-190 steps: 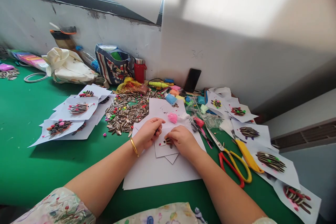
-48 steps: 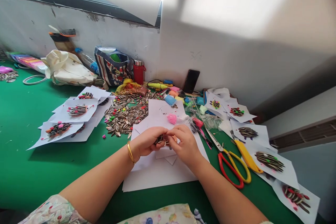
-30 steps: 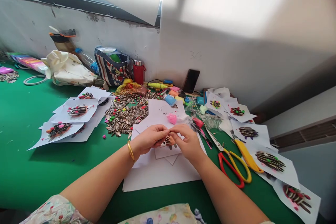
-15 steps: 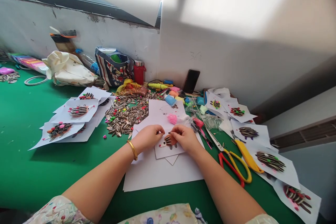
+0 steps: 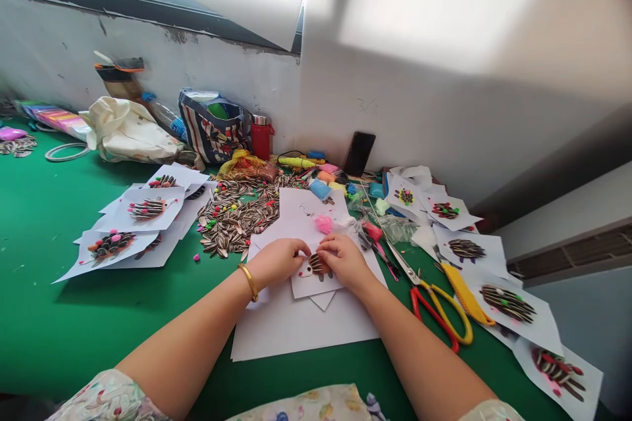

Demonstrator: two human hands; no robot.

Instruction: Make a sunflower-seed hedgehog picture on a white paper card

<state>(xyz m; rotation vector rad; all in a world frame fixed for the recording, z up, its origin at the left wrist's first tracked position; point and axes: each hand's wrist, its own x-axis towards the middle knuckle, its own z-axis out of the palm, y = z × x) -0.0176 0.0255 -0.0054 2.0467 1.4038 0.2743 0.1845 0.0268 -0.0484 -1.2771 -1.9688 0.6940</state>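
Observation:
A small white card (image 5: 309,288) lies on larger white sheets (image 5: 306,335) in front of me. On it is a brown clay hedgehog (image 5: 316,266) with striped seeds set in its back and a pale face. My left hand (image 5: 280,262), below a gold bangle, rests at the card's upper left, fingers pinched together; whatever they hold is too small to tell. At the hedgehog's upper right edge, my right hand (image 5: 345,262) has its thumb and fingertips closed, their contents hidden. A pink clay lump (image 5: 324,223) sits just beyond the hands.
Sunflower seeds (image 5: 241,214) are heaped behind my left hand. Finished cards (image 5: 143,209) lie at the left, and more cards (image 5: 508,302) at the right. Scissors (image 5: 434,309) and a yellow cutter (image 5: 467,293) lie right of my forearm. A phone (image 5: 359,152) leans on the wall.
The fingers of my right hand have shifted slightly over the hedgehog's upper edge. My left hand has moved very little, its fingertips still near the card.

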